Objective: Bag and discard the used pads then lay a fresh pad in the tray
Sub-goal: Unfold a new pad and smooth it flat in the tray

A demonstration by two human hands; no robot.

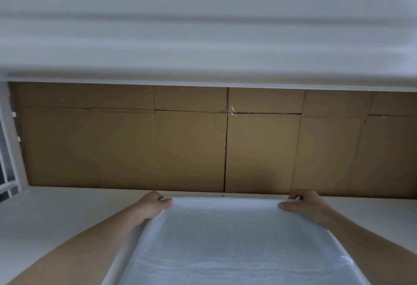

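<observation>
Centrally, a fresh pad (234, 239) lay spread over a pale, smooth shelf (56, 212), running from the near edge toward the far edge. Its material was a thin, white, slightly translucent sheet with a faint quilted texture and soft creases near the bottom of the view. Its outline was roughly rectangular, and its far edge was folded into a rounded lip.

The left hand (153, 205) held the far left corner of the pad, its grip pinching the sheet between the thumb on top and the curled fingers underneath. The right hand (306, 205) held the far right corner in the same way, thumb flat on the upper face and fingers curled behind the edge. Both forearms lay along the pad's long sides.

Behind the far edge of the shelf stood a wall of flat brown cardboard panels (189, 144) with matte surfaces, straight seams and one scrap of clear tape. A white, blurred overhanging surface (203, 25) spanned the top, and white frame bars (9, 140) stood at the left edge.
</observation>
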